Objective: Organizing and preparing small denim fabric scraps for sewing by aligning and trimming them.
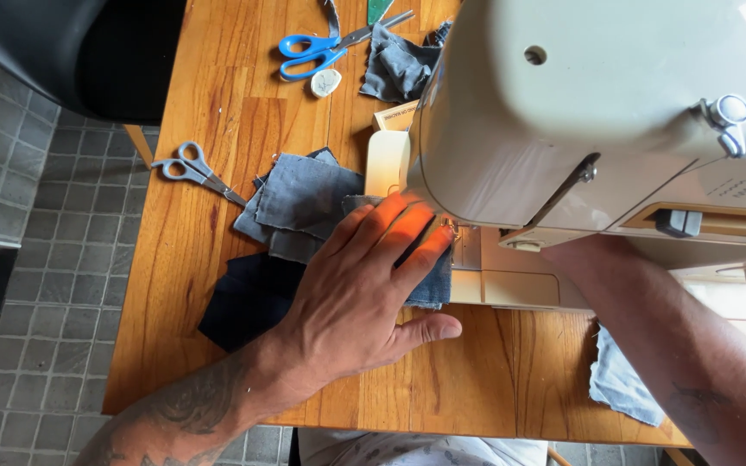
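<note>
Two hands are at the sewing machine (615,129), but only one shows whole: the left hand (364,293) lies flat and open, fingers spread, pressing a blue denim piece (432,289) down onto the machine bed just left of the needle area. That denim piece sits directly beneath the fingers, its far edge running under the machine head, so it lies forward and to the right of the palm; its long axis seems to run from the near edge of the bed away toward the needle, though the hand covers most of it and I cannot be sure. The right hand is hidden behind the machine body; only the right forearm (675,345) shows, reaching in from the lower right, so whether that hand is open or closed cannot be told. The left hand is plainly the one on the cloth. Beside it to the left, a loose stack of denim squares (304,203) lies on the worktop (218,112), with one dark navy piece (243,302) partly under the wrist. Counting the rest: two pairs of scissors, one with blue handles (321,47) near the far edge and one grey pair (196,171) at the left edge; one small white chalk piece (325,82); one crumpled grey fabric heap (399,65) at the back; and one pale blue cloth (619,380) at the near right, close to the forearm.
</note>
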